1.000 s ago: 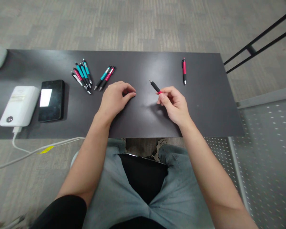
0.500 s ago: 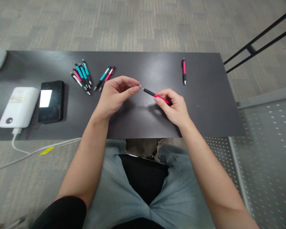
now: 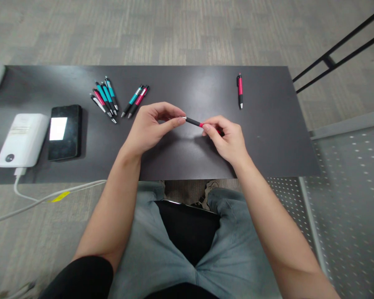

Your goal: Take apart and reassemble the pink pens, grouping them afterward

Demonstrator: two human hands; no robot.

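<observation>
Between my hands, above the table, a red pen with a black grip (image 3: 194, 121) is held nearly level, its tip end pointing left. My right hand (image 3: 227, 139) wraps its fingers round the red barrel, mostly covering it. With thumb and forefinger, my left hand (image 3: 157, 124) pinches the pen's silver tip (image 3: 184, 118), which meets the black grip; most of the tip is hidden by the fingers. Beyond my right hand lies a separate red pen (image 3: 240, 91). A teal pen (image 3: 132, 101) and a red pen (image 3: 139, 101) lie together just past my left hand.
Several pens (image 3: 104, 99) in teal, red and white fan out on the dark table (image 3: 268, 145). At left are a black phone (image 3: 65, 143) and a white power bank (image 3: 25, 139) with a cable (image 3: 50, 195) over the front edge. A perforated panel (image 3: 355, 187) stands at right.
The metal tip in my left hand has come up against the black grip, closing the gap where a thin part showed. My right hand still holds the barrel.
</observation>
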